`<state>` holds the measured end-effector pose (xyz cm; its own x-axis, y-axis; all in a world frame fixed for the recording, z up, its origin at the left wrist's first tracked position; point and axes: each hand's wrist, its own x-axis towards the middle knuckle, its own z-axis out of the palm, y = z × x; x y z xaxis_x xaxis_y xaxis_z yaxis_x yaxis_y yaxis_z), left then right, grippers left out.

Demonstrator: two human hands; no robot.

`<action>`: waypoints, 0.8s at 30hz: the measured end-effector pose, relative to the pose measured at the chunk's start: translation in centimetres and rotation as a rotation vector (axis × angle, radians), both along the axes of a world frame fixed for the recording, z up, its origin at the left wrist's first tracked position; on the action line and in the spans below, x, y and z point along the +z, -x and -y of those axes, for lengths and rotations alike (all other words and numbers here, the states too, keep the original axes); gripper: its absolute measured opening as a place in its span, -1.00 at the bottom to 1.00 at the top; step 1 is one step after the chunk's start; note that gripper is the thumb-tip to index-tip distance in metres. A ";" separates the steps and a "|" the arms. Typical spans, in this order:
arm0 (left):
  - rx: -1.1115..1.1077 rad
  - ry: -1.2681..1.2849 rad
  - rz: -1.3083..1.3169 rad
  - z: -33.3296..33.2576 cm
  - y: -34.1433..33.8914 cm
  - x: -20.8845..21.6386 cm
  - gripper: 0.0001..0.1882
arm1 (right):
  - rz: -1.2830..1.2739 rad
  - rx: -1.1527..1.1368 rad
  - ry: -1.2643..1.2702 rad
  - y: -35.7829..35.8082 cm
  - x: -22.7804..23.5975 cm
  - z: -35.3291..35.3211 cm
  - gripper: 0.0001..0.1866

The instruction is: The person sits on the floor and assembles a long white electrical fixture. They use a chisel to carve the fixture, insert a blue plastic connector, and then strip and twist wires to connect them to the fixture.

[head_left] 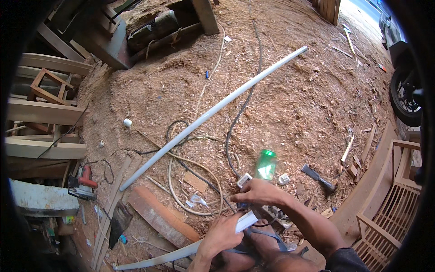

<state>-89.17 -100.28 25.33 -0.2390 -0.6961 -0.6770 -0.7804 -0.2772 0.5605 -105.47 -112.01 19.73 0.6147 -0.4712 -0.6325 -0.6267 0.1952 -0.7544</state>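
Red-handled power tool at far left, then white tube slanting up from lower left into left hand, grip closed around it just short of the upper end, plus second tube loose beyond on shavings-covered floor. Next rightward, white connector block by dark cable, just beside right hand, fingers bent over near tube end, no telling whether that grip pinches anything; farther right, clear green bottle and chisel-like tool. Looks partway: one tube in hand, work at its end seemingly underway, no finished joint visible, second tube not taken up.
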 end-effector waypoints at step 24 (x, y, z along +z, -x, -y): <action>0.510 -0.016 -0.391 -4.4 2.0 -6.8 -0.41 | -0.017 -0.213 -0.046 3.0 -4.7 -4.9 -0.33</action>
